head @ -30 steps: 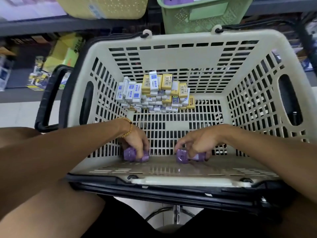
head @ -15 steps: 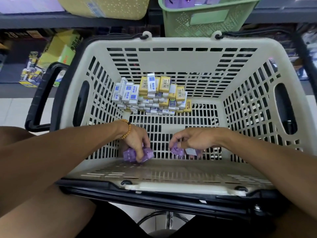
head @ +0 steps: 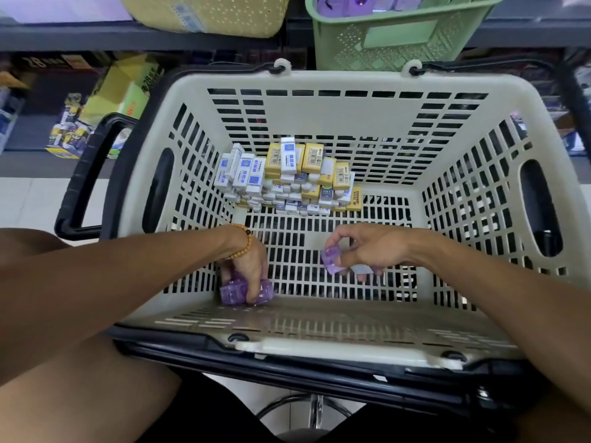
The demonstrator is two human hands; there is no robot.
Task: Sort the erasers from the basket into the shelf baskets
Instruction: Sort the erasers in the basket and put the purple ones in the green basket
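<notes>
A beige slotted shopping basket (head: 319, 318) fills the view. Both hands are inside it near its front wall. My left hand (head: 249, 270) is closed over purple erasers (head: 235, 292) at the front left of the basket floor. My right hand (head: 367, 251) holds purple erasers (head: 332, 259) a little above the floor, with a pale one under its fingers. A pile of white-and-blue and yellow erasers (head: 287, 177) is stacked against the far wall. On the shelf above stand a green basket (head: 383, 36) with purple erasers in it and a yellow basket (head: 204, 14).
Black handles (head: 86, 174) hang beside the basket's left side and along its front edge. A lower shelf at the left holds yellow boxes (head: 128, 87) and small packs. A metal stool base (head: 307, 407) shows below, between my legs.
My right hand has lifted off the basket floor with its purple erasers and turned its fingers upward. My left hand stays low, gripping its purple erasers. The view has tilted up slightly.
</notes>
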